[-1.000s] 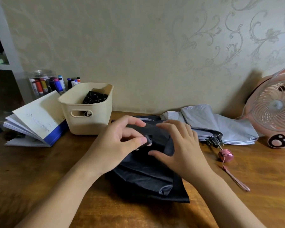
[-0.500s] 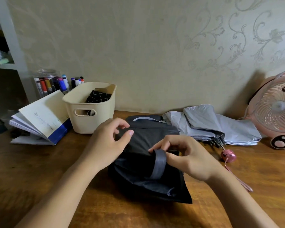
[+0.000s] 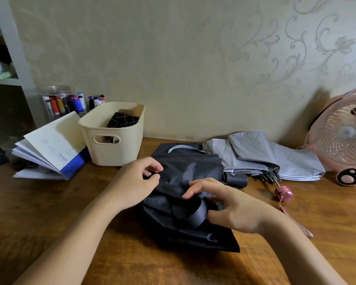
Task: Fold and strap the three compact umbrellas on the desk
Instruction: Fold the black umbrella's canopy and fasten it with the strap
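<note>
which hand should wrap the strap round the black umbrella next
Probably the right. The right hand pinches the strap beside the bundle, so it can pull it round. The left hand pinches folds of the black umbrella, apart from the strap, steadying them.

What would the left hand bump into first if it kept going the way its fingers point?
The left hand points right and away, so it would first push into the black fabric compact umbrella it pinches. Beyond that, probably the pale grey folded umbrella; depth is unclear.
</note>
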